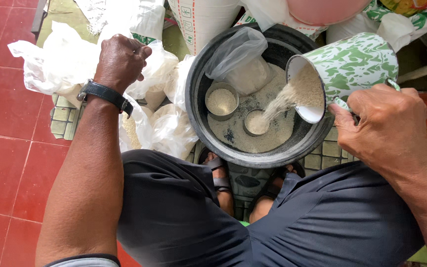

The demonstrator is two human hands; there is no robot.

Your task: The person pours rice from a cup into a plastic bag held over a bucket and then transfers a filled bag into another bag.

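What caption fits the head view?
Right hand tips green-and-white mug, pouring rice into small tin inside black basin.

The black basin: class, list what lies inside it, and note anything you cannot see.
Inside the black basin: loose rice, two small round tins holding rice, and a clear plastic bag. The green-and-white mug pours rice into one tin. The basin's bottom under the rice is hidden.

The left hand (120, 62) is closed into a loose fist, knuckles up, forearm stretched forward, a watch on its wrist. The right hand (389, 129) is clenched around a handle, its wrist turned inward, forearm coming from lower right.
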